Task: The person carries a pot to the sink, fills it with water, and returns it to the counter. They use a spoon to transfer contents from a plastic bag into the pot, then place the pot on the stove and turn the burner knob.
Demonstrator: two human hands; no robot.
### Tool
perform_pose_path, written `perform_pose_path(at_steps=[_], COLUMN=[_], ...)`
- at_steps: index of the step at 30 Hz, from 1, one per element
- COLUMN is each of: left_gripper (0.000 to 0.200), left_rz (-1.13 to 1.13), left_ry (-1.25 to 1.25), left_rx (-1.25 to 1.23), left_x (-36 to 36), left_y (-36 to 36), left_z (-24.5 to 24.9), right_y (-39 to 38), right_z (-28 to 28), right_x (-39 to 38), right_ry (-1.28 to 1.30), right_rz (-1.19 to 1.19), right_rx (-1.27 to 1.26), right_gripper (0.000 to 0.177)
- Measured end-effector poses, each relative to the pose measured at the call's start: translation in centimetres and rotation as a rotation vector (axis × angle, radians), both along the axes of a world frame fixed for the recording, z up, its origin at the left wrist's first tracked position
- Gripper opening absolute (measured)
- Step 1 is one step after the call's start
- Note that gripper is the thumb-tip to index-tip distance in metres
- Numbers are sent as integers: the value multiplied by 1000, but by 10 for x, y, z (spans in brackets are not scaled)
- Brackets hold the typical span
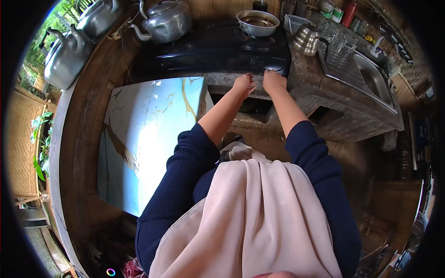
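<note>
My right hand (274, 82) is at the front panel of the black gas stove (204, 55), near its right end. Its fingers are closed at what looks like a stove knob, mostly hidden by the hand. Just to the left, my left hand (244, 85) is held before the stove's lower front edge with its fingers curled in; whatever they may hold is hidden. On the right burner sits a metal pan (257, 28) with brown liquid in it. A large aluminium kettle (168, 23) stands on the stove's left side.
A glossy marble-patterned tabletop (153, 134) lies at left front. More kettles (69, 53) line the window ledge. Right of the stove, a gooseneck kettle (306, 41) stands on the counter beside glasses (342, 42) and a steel sink (373, 78).
</note>
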State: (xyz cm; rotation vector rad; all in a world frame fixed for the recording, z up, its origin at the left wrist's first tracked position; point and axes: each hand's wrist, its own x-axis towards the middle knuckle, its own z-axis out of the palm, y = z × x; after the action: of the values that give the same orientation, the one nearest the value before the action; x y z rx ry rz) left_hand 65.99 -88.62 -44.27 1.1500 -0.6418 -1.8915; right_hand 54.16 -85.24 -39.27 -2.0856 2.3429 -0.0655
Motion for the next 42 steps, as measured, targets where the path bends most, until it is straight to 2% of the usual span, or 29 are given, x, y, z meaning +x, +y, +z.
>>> perform_pose_path(at_steps=[3, 9, 15, 16, 22, 25, 28, 30, 31, 32, 34, 37, 40, 42], left_gripper=[33, 37, 28, 24, 32, 36, 40, 43, 46, 51, 50, 43, 40, 41], left_rz=[-16, -11, -20, -35, -201, -288, -324, -332, -323, -344, -344, -340, -310, -232], left_ry=[-36, -40, 14, 10, -24, -29, -13, -33, -58, 32, 61, 106, 122, 157], left_rx=[-7, -57, -18, 19, -60, -92, 4, 54, 104, 82, 60, 49, 95, 227], left_x=[12, 40, 49, 49, 41, 44, 47, 46, 47, 46, 44, 49, 52, 55], left_y=[3, -3, -15, -20, -26, -21, -12, -10, -11, -8, -12, -15, -17, -14], left_z=[1, -11, -15, -17, 5, -11, -37, -47, -50, -34, -26, -27, -30, -34], right_y=[-6, -20, -41, -44, -68, -82, -88, -84, -82, -83, -86, -87, -85, -83], right_z=[-4, -16, -19, -17, -15, -27, -36, -39, -41, -47, -55, -59, -58, -50], right_x=[0, 7, 16, 17, 24, 23, 19, 18, 16, 15, 13, 15, 17, 20], right_ry=[-25, -54, -51, 5, 217, 340, 251, 210, 217, 144, 91, 28, -127, -173], right_rz=[-36, -66, -98, -55, 50, 107, 121, 40, 30, 11, -15, -51, -108, -162], right_rx=[-53, 9, -64, -59, -86, -125, -41, -66, -66, -119, -173, -179, -214, -201], right_gripper=[23, 27, 28, 28, 20, 18, 17, 18, 18, 20, 28, 29, 30, 33])
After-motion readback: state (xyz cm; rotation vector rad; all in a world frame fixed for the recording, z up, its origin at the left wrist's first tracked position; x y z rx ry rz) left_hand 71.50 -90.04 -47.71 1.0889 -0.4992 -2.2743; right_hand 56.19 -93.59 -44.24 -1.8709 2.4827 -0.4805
